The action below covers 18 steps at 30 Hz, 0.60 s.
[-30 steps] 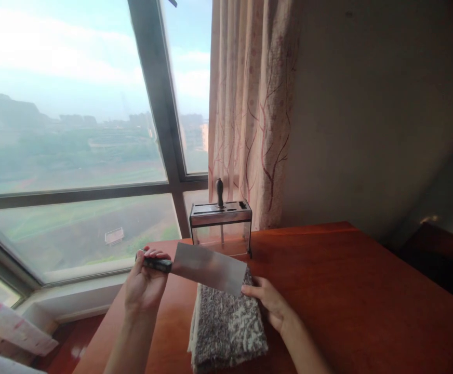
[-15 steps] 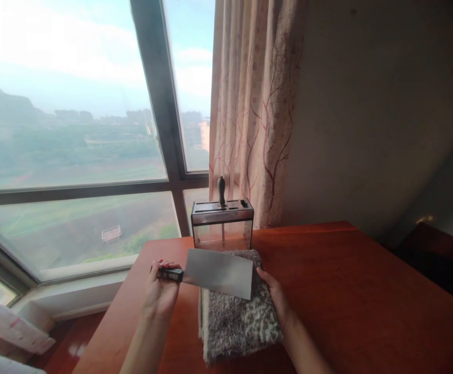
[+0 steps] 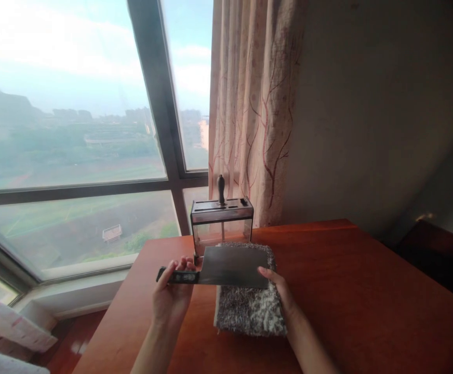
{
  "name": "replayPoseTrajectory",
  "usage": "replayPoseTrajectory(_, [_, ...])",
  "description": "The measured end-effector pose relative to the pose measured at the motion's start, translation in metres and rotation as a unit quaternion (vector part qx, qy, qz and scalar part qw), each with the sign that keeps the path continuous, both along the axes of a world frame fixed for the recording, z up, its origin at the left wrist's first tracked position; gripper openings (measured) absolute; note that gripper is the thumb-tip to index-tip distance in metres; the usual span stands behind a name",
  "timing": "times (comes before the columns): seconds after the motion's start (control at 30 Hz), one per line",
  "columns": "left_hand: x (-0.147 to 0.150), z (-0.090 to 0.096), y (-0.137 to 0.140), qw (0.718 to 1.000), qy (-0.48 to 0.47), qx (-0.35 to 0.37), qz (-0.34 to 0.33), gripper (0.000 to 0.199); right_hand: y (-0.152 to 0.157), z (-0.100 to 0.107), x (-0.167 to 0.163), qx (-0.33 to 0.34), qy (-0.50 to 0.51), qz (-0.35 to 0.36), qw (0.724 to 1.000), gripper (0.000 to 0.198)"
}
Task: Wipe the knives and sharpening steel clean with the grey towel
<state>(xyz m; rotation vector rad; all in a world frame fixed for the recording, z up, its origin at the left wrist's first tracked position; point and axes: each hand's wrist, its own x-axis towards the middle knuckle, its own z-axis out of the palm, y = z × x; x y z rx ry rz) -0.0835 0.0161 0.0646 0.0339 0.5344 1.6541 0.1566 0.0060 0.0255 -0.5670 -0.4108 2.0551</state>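
Note:
My left hand (image 3: pixel 174 296) grips the dark handle of a broad steel cleaver (image 3: pixel 232 265), held level with its blade pointing right. The blade hovers over a folded grey and white speckled towel (image 3: pixel 250 309) lying on the red-brown wooden table (image 3: pixel 367 301). My right hand (image 3: pixel 279 291) rests on the towel's right side, with its fingertips at the blade's lower right corner. Just behind the cleaver stands a clear knife block with a metal top (image 3: pixel 222 223), and one dark handle (image 3: pixel 221 189) sticks up from it.
A large window (image 3: pixel 74 145) with a dark frame fills the left. A patterned pink curtain (image 3: pixel 250 104) hangs behind the knife block. A grey wall runs along the right, and a dark piece of furniture (image 3: pixel 437 254) stands past the table's right edge.
The cleaver has swung from a downward tilt to level and moved right, closer to the knife block. Both hands and the towel now sit further right and further back on the table.

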Motion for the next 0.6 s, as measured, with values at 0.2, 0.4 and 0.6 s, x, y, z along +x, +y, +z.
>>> replayPoseTrajectory(0.2, [0.002,-0.015,-0.009,0.965,0.187,0.074,-0.168,0.015,0.001,-0.001,0.016,-0.008,0.003,-0.017,1.000,0.044])
replayPoseTrajectory(0.4, [-0.001,-0.023,-0.008,0.917,0.307,0.067,-0.248,0.031,0.003,0.000,0.022,0.001,0.000,-0.062,0.998,0.047])
replayPoseTrajectory(0.6, [0.005,-0.022,-0.010,0.924,0.278,0.054,-0.257,0.034,0.003,0.009,0.020,0.049,0.044,-0.092,0.994,0.054])
